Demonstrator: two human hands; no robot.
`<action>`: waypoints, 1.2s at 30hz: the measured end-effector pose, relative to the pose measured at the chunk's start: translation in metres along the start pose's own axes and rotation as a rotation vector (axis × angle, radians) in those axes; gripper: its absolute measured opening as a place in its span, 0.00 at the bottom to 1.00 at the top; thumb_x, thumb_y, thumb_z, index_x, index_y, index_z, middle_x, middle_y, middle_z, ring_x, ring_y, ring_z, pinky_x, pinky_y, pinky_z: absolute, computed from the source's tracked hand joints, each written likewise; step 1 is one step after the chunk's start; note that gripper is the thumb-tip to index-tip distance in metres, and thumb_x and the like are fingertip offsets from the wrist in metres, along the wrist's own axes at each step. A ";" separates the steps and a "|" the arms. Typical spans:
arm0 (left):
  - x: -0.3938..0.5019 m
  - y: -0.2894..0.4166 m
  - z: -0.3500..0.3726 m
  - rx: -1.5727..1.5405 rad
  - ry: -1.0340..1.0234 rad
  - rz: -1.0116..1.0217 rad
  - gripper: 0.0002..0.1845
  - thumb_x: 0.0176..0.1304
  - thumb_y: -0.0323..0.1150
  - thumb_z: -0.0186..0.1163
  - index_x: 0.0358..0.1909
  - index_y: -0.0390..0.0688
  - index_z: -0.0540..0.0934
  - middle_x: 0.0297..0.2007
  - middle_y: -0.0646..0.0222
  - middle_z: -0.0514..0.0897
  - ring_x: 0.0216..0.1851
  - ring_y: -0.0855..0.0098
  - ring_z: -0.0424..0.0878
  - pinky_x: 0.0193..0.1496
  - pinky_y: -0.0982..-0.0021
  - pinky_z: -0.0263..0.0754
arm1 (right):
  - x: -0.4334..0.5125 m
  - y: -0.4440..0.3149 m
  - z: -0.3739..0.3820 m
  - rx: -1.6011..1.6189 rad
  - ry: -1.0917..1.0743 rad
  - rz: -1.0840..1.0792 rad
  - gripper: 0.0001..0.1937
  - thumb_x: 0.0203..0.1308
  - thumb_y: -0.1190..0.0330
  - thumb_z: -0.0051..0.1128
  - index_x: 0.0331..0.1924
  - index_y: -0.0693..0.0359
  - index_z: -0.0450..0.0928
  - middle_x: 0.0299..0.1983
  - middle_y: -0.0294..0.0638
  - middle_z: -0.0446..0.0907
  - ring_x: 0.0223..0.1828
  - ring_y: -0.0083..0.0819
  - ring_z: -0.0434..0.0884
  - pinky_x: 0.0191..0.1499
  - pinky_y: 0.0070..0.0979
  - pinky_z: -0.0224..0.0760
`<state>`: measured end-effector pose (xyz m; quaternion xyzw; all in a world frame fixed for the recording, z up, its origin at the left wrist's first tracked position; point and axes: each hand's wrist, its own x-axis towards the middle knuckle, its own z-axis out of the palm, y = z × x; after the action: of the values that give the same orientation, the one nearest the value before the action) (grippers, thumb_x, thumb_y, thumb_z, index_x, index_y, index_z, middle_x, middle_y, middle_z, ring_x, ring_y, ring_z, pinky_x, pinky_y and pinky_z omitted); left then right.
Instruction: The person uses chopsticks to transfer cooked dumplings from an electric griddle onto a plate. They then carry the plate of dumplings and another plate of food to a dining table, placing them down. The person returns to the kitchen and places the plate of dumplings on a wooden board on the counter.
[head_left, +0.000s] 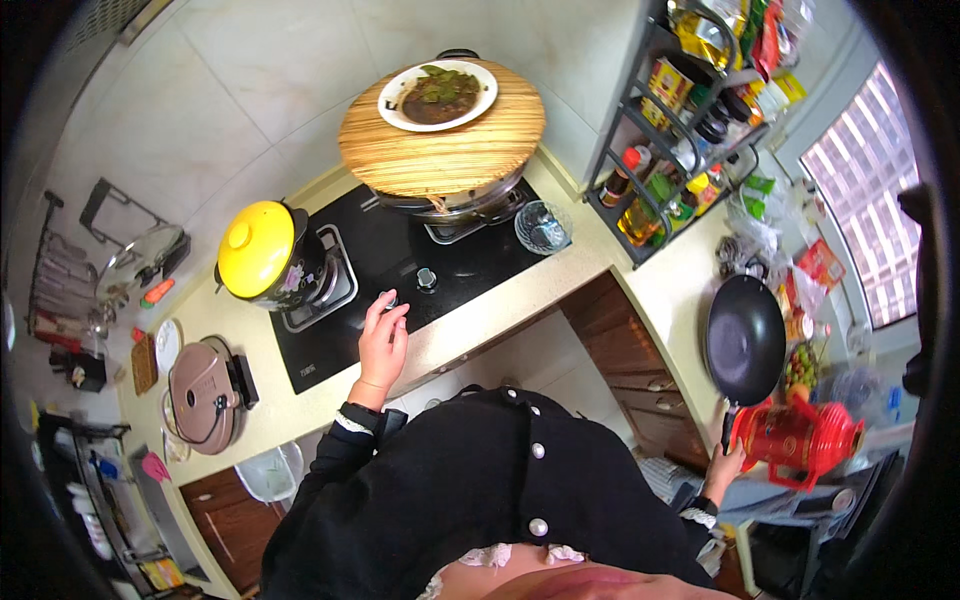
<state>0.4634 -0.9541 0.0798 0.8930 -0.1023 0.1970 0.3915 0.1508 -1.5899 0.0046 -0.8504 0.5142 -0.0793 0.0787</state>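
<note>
My left hand (384, 345) is over the front edge of the black gas cooktop (390, 247), its fingertips at a stove knob (388, 300); whether they grip it is unclear. A second knob (426, 280) sits just right of it. My right hand (726, 466) is closed on the handle of a black wok (746, 341) over the right counter, beside a red thermos flask (799, 442). A pot with a yellow lid (256, 249) stands on the left burner. On the rear burner, a round wooden cover (442, 161) tops a pan and bears a white plate of food (437, 96).
A glass bowl (543, 227) stands at the cooktop's right corner. A black rack (652, 157) of bottles and packets fills the corner. A brown electric griddle (204, 397) and a wicker basket (144, 365) are on the left counter (300, 409). Grapes (802, 366) lie beyond the wok.
</note>
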 end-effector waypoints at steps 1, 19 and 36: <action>-0.002 -0.001 -0.002 -0.005 0.012 -0.009 0.12 0.61 0.23 0.56 0.45 0.42 0.80 0.56 0.61 0.76 0.47 0.63 0.81 0.47 0.70 0.77 | 0.000 -0.025 -0.006 0.013 0.167 -0.160 0.26 0.55 0.66 0.63 0.58 0.66 0.71 0.54 0.55 0.73 0.58 0.49 0.71 0.62 0.38 0.62; -0.093 -0.081 -0.097 0.043 0.291 -0.306 0.12 0.63 0.24 0.53 0.47 0.37 0.79 0.51 0.56 0.77 0.51 0.59 0.76 0.53 0.66 0.73 | -0.079 -0.706 -0.064 1.327 -1.465 -0.311 0.15 0.70 0.74 0.41 0.55 0.76 0.61 0.44 0.59 0.79 0.46 0.42 0.84 0.47 0.28 0.83; -0.142 -0.092 -0.124 0.078 0.392 -0.512 0.13 0.65 0.23 0.51 0.50 0.40 0.78 0.52 0.58 0.76 0.51 0.62 0.77 0.45 0.70 0.75 | -0.072 -0.760 -0.027 1.401 -1.406 -0.274 0.17 0.65 0.81 0.38 0.57 0.75 0.58 0.45 0.61 0.77 0.39 0.48 0.84 0.39 0.29 0.85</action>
<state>0.3322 -0.7968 0.0344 0.8491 0.2105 0.2644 0.4060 0.7674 -1.1789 0.1903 -0.5179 0.0857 0.1480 0.8382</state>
